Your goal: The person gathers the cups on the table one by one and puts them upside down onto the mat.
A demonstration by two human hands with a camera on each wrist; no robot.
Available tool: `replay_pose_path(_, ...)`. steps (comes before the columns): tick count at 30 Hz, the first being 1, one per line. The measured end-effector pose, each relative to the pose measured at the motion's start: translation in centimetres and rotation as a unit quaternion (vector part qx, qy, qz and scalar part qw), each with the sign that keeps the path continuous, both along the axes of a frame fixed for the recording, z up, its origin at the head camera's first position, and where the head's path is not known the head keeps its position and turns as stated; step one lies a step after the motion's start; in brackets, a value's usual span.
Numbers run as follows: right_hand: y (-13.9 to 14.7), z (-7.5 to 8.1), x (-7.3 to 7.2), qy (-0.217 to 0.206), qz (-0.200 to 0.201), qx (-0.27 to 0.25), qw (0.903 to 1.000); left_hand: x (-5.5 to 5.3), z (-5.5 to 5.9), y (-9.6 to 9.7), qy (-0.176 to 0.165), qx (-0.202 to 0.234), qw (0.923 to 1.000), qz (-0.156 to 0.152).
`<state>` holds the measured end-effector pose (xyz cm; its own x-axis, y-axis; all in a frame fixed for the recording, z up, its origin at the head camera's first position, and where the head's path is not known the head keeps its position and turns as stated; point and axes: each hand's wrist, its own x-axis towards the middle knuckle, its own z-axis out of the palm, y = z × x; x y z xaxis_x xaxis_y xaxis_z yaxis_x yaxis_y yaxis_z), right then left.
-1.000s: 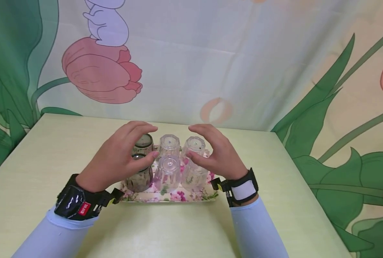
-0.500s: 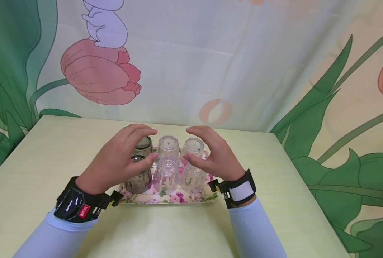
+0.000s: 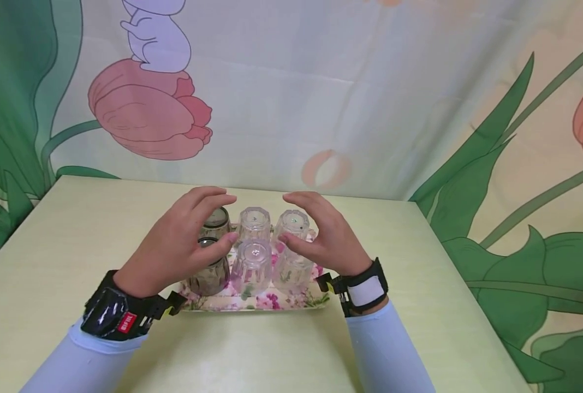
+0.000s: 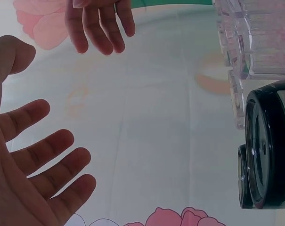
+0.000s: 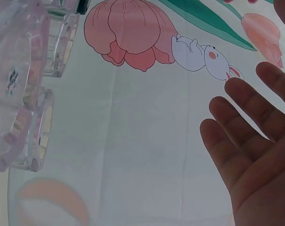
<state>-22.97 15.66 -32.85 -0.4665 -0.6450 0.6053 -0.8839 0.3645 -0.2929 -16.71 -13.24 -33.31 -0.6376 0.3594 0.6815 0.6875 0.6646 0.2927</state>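
On a flowered tray [image 3: 272, 302], several faceted glasses stand upside down in two rows. At the left are two smoky dark ones, a front glass [image 3: 209, 279] and a rear glass [image 3: 219, 217]. The others are clear, among them a front middle glass [image 3: 251, 267] and a rear right glass [image 3: 293, 219]. My left hand [image 3: 173, 243] hovers above the dark glasses, fingers apart from the thumb, and partly hides them. Over the right-hand clear glasses hovers my right hand [image 3: 334, 240], also holding nothing. Both wrist views show relaxed fingers [image 4: 52, 160] clear of the thick dark glass base [image 4: 269, 146].
The tray lies on a pale table [image 3: 252, 349], whose far edge meets a hanging cloth [image 3: 272, 109] printed with tulips and a rabbit. Each wrist wears a black strap [image 3: 119, 308] with a small mount.
Both hands stay in nearly the same pose over the glasses. The whole head view has shifted slightly to the left.
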Motion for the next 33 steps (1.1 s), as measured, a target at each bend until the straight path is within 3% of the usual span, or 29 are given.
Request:
replay_pose_path(23, -0.7, -0.4, -0.4, -0.015, -0.039, 0.049, 0.9979, -0.5, -0.6, 0.7, -0.02, -0.028, 0.9987, 0.038)
replay_pose_path(28, -1.2, -0.3, -1.0, -0.003, -0.077, 0.091, 0.9929, -1.0, -0.5, 0.5, -0.04, -0.06, 0.9944, 0.078)
replay_pose_path(33, -1.5, 0.1, -1.9, 0.013, -0.136, 0.144, 0.9801, -1.9, 0.1, 0.2, -0.082, -0.107, 0.9808, 0.141)
